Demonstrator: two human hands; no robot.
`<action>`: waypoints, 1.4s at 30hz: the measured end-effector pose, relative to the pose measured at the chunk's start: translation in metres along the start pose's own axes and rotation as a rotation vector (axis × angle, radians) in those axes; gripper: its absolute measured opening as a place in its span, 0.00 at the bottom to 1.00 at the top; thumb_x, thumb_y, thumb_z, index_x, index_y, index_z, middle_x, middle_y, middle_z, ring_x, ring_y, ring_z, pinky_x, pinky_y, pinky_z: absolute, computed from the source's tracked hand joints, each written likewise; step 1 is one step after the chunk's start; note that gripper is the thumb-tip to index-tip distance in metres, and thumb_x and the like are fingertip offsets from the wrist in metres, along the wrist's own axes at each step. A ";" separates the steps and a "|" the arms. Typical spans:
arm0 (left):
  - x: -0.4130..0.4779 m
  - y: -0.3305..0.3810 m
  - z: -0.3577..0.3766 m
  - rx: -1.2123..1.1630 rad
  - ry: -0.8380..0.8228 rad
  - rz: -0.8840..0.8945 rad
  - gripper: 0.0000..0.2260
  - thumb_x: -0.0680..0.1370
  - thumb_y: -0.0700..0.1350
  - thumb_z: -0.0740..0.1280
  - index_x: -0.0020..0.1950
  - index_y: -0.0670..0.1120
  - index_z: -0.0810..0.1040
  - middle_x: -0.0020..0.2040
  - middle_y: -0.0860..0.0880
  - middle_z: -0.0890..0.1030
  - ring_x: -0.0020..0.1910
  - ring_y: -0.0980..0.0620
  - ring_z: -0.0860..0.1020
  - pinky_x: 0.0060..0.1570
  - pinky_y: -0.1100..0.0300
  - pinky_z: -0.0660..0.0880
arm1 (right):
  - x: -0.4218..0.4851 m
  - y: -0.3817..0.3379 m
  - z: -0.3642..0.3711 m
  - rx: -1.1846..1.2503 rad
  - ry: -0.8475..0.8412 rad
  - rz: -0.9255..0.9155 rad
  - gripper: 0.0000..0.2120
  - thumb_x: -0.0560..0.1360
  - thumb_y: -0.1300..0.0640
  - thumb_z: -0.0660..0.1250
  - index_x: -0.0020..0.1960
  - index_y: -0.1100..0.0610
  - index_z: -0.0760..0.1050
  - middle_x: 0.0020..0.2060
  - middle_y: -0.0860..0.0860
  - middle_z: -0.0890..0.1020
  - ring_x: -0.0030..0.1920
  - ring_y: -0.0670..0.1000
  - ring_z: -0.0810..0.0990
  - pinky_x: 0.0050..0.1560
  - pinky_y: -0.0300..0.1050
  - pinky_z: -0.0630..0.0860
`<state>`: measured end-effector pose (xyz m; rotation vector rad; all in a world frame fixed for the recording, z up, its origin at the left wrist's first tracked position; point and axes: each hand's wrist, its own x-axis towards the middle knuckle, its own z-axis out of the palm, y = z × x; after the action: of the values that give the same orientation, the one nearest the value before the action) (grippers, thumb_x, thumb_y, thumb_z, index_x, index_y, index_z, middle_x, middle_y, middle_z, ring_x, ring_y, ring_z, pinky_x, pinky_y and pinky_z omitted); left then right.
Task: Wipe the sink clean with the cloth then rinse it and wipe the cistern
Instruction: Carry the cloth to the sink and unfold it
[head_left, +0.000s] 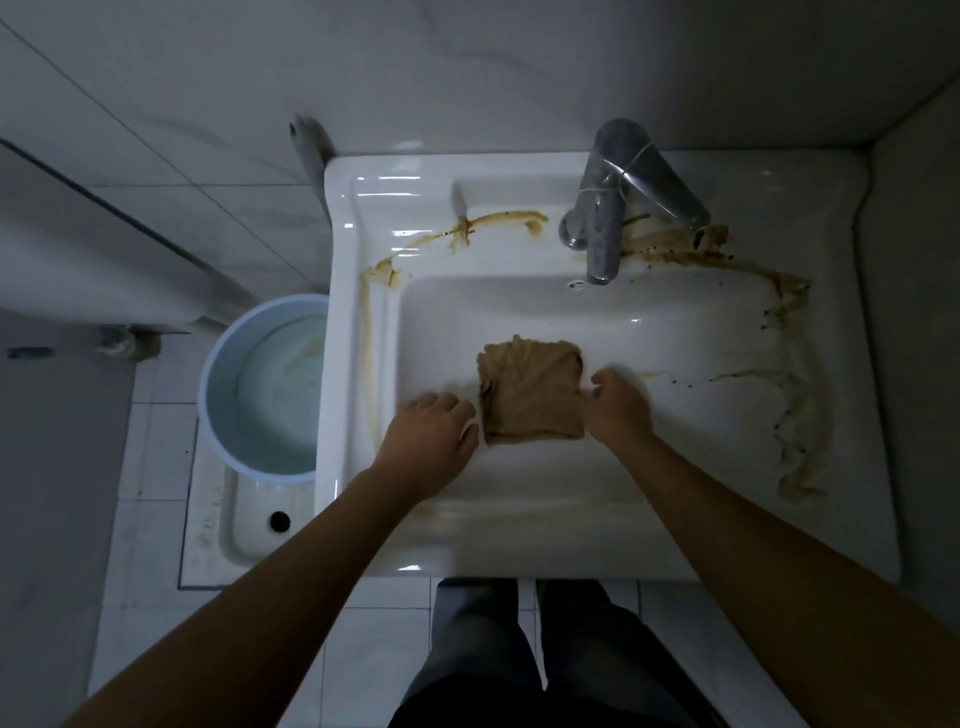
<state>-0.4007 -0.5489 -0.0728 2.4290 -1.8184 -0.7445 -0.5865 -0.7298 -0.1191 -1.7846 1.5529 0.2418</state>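
Note:
A brown cloth (530, 389), folded into a rough square, lies in the basin of the white sink (597, 530). My right hand (618, 402) pinches the cloth's right edge with curled fingers. My left hand (431, 431) sits just left of the cloth with its fingers curled under; whether it touches the cloth is unclear. Brown streaks of dirt run along the sink's back ledge (498, 221), around the tap base and down the right rim (795, 415). The metal tap (618, 202) stands at the back. No cistern is in view.
A light blue bucket (218, 374) holding water stands on the floor left of the sink. Beside it is a squat toilet pan (239, 525) set in white floor tiles. Tiled walls close in behind and to the right. My legs show below the sink's front edge.

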 end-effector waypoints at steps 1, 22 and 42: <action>0.004 0.002 0.004 -0.039 -0.015 -0.010 0.18 0.82 0.54 0.54 0.60 0.48 0.79 0.55 0.48 0.81 0.53 0.46 0.79 0.52 0.52 0.76 | 0.005 0.000 0.002 0.010 -0.003 0.006 0.22 0.77 0.52 0.69 0.67 0.60 0.72 0.60 0.57 0.81 0.59 0.58 0.79 0.54 0.47 0.73; 0.065 0.070 0.036 0.028 -0.269 0.148 0.20 0.83 0.59 0.53 0.63 0.47 0.75 0.63 0.44 0.76 0.61 0.41 0.76 0.60 0.49 0.71 | 0.010 0.024 -0.027 0.250 0.052 -0.314 0.19 0.73 0.56 0.70 0.64 0.57 0.76 0.47 0.53 0.81 0.43 0.51 0.79 0.45 0.46 0.77; 0.018 0.021 0.030 0.144 -0.092 0.028 0.34 0.78 0.62 0.42 0.62 0.45 0.79 0.60 0.44 0.81 0.60 0.43 0.77 0.65 0.50 0.69 | 0.010 0.004 0.025 0.056 -0.079 -0.140 0.14 0.73 0.53 0.72 0.51 0.58 0.71 0.45 0.54 0.78 0.44 0.55 0.77 0.39 0.45 0.68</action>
<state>-0.4268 -0.5642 -0.0998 2.4884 -2.0016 -0.7612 -0.5797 -0.7217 -0.1441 -1.8086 1.3601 0.1965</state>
